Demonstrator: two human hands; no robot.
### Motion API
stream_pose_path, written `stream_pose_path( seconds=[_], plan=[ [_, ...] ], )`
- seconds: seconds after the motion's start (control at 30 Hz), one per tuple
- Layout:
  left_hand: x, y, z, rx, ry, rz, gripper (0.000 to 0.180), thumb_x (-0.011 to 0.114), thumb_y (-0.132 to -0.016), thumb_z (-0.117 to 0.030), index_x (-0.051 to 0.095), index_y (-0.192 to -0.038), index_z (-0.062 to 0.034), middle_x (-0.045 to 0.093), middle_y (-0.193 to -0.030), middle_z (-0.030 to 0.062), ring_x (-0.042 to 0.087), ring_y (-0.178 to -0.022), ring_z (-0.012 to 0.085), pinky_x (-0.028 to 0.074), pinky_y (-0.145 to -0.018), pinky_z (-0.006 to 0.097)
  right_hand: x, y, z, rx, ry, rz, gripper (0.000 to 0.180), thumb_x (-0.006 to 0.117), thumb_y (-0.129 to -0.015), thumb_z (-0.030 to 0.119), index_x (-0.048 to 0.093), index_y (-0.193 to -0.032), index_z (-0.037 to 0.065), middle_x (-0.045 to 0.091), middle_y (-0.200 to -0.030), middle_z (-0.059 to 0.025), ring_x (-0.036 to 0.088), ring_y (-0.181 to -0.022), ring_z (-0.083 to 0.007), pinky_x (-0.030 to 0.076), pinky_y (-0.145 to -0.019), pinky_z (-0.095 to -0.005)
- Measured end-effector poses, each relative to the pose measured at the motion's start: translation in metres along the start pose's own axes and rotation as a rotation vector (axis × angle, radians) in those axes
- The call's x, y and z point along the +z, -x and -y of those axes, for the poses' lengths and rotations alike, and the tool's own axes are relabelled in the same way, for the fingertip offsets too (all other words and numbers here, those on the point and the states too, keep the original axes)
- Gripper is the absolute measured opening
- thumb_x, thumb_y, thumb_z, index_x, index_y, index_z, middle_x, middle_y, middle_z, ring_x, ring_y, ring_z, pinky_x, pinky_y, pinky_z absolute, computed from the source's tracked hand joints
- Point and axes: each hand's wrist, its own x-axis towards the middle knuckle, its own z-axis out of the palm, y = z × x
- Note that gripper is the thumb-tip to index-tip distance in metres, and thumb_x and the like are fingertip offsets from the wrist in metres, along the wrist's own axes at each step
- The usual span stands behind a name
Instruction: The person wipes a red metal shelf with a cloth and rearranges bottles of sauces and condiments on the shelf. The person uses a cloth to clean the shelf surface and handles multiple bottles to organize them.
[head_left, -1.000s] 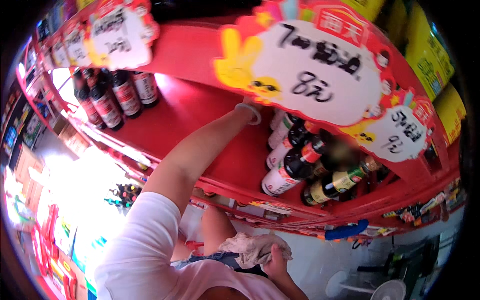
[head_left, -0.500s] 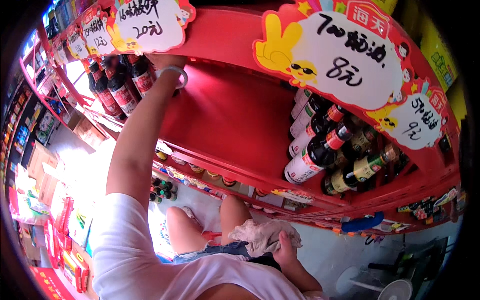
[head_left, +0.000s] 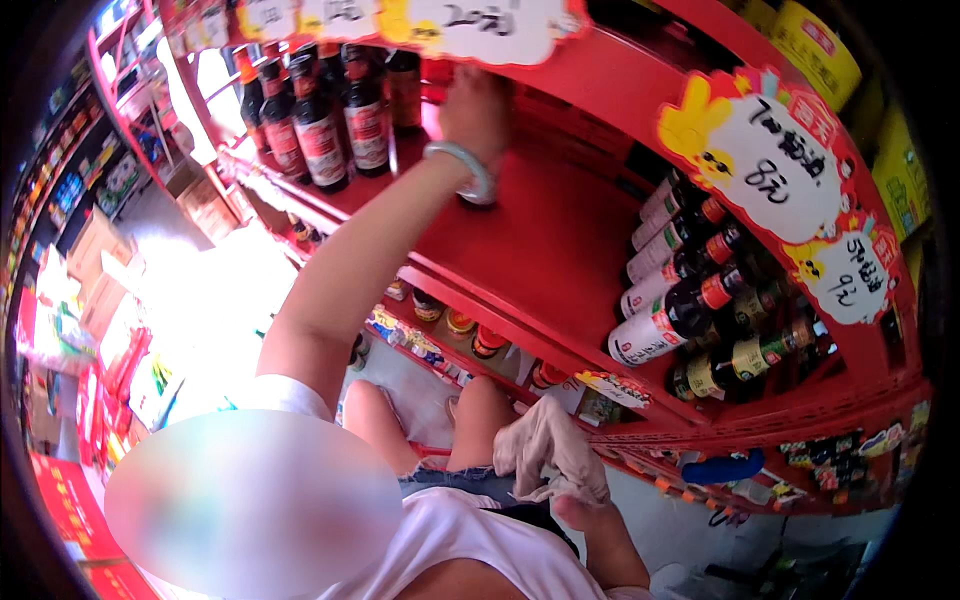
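Note:
My left hand, a pale bangle at its wrist, reaches up onto a red shelf. It is closed around what looks like a dark bottle; only the base shows past the wrist, and the fingers are blurred and turned away. Just left of this hand stand several dark sauce bottles with red and white labels, upright in rows. Low in front of my body, my right hand grips a crumpled beige cloth, which hangs bunched above my lap.
More dark bottles with white or yellowish labels line the shelf's right side. Price cards hang along the upper rail. Jars sit on a lower shelf. Cardboard boxes and red packages are at the left.
The view has shifted, so the shelf's left bottles show more fully. My left hand has come away from behind the price card, with a bottle base now visible under it. The cloth hangs more loosely.

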Motion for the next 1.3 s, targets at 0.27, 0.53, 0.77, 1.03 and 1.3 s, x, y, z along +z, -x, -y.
stream_pose_path(
  seconds=[0.27, 0.53, 0.77, 1.03, 1.3],
  plan=[
    [-0.083, 0.049, -0.041, 0.072, 0.349, 0.043, 0.047, 0.061, -0.080, -0.040, 0.052, -0.113, -0.0079, 0.056, -0.109, 0.0179, 0.060, -0.095, 0.0348, 0.050, -0.079, 0.044, -0.010, -0.081, 0.072, -0.532, 0.827, 0.023, 0.060, 0.057, -0.083, 0.051, 0.049, -0.114, 0.000, 0.052, -0.112, -0.0177, 0.052, -0.102, -0.0298, 0.041, -0.087, -0.0404],
    [-0.085, 0.020, -0.024, 0.188, 0.505, 0.348, 0.046, 0.049, -0.087, -0.044, 0.055, -0.111, -0.0055, 0.063, -0.093, 0.0203, 0.061, -0.092, 0.0359, 0.049, -0.080, 0.044, -0.059, -0.221, 0.025, -0.875, 0.896, -0.528, 0.067, 0.060, -0.085, 0.044, 0.041, -0.132, 0.000, 0.040, -0.133, -0.0226, 0.040, -0.124, -0.0362, 0.033, -0.101, -0.0443],
    [-0.085, -0.005, 0.024, 0.853, 0.027, 0.100, 0.025, 0.049, -0.082, -0.015, 0.057, -0.100, -0.0004, 0.061, -0.096, 0.0220, 0.062, -0.084, 0.0371, 0.052, -0.069, 0.044, -0.045, -0.327, 0.046, -0.868, 0.440, -0.520, 0.034, 0.070, -0.072, 0.015, 0.059, -0.100, 0.000, 0.061, -0.100, -0.0158, 0.059, -0.090, -0.0283, 0.045, -0.082, -0.0378],
    [-0.072, -0.011, 0.044, 0.569, 0.265, 0.395, 0.033, 0.052, -0.084, -0.012, 0.054, -0.115, -0.0030, 0.057, -0.111, 0.0125, 0.054, -0.103, 0.0266, 0.046, -0.084, 0.036, -0.034, -0.310, 0.049, -0.698, -0.061, -0.334, 0.009, 0.066, -0.079, 0.003, 0.059, -0.085, 0.002, 0.061, -0.071, -0.0044, 0.056, -0.060, -0.0136, 0.046, -0.056, -0.0269],
    [-0.078, 0.016, -0.004, 0.129, 0.689, 0.400, 0.055, 0.050, -0.089, -0.048, 0.056, -0.111, 0.0017, 0.064, -0.097, 0.0128, 0.060, -0.088, 0.0193, 0.045, -0.079, 0.030, -0.037, -0.291, 0.052, -0.588, 0.103, -0.668, 0.010, 0.055, -0.074, -0.004, 0.051, -0.079, 0.003, 0.056, -0.066, -0.0094, 0.058, -0.061, -0.0225, 0.045, -0.052, -0.0303]
  ],
)
